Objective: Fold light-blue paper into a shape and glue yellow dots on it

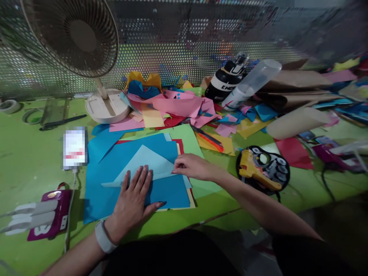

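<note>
A folded light blue paper [149,163], roughly triangular with a narrow strip along its lower edge, lies on a stack of coloured sheets topped by a blue sheet [100,195]. My left hand [135,195] rests palm down with fingers stretched, its fingertips pressing on the folded paper's lower edge and the thumb out over the blue sheet. At the paper's right end my right hand [191,166] is closed, thumb and curled fingers pinching the corner there. The fingers partly cover that corner.
A fan [107,105] stands at the back left, near a lit phone [74,147] and a purple power strip [53,212]. Paper scraps [178,103], a cutter [208,138], a black bottle [224,82] and a clear spray bottle [253,84] lie behind. A yellow-handled tool [255,170] sits right.
</note>
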### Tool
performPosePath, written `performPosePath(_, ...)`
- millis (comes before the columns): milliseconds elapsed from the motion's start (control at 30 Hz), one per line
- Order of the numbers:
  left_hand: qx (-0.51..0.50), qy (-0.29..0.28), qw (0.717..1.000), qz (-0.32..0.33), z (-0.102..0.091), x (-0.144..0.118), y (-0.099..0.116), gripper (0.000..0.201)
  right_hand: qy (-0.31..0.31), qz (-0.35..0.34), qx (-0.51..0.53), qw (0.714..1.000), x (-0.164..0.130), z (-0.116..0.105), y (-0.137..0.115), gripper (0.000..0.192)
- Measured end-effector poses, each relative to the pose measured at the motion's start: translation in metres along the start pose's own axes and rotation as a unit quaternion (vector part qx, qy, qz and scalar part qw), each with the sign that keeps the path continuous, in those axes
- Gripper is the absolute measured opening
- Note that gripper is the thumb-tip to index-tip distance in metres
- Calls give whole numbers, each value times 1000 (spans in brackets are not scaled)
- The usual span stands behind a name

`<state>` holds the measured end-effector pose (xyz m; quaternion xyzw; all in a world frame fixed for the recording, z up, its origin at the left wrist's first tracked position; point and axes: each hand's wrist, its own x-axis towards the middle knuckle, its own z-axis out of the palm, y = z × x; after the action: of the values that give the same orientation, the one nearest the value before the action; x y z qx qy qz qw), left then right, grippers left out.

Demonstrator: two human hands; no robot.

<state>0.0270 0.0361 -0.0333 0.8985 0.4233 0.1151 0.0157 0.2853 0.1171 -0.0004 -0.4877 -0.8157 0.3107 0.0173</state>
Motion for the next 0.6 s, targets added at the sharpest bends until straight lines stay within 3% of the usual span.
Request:
performPosePath(133, 19, 1, 1000, 3, 1, 0, 0, 88, 58, 38, -57, 996, -24, -9, 9, 27)
performPosePath(233, 31, 1, 999, 4, 2, -1, 0, 87, 214, 50, -134, 966, -35, 3, -10, 28)
performPosePath(267, 35, 0, 999, 4, 2, -1, 0, 87, 265, 27, -154, 951, -36, 12, -20, 32)
performPosePath(300, 37, -2, 999, 4, 2, -1, 0, 86, 276, -23, -170, 946, -35, 23, -29, 37)
performPosePath(400, 40, -15, 999, 9, 3, -3, 0, 84, 234, -172, -210, 934, -25, 58, -49, 65)
performPosePath(500, 42, -27, 999, 7, 3, -4, 1, 81, 186, -196, -221, 937, -16, 83, -49, 78)
performPosePath(600, 43, -32, 999, -2, 3, -4, 3, 81, 156, -190, -220, 944, -12, 90, -40, 81)
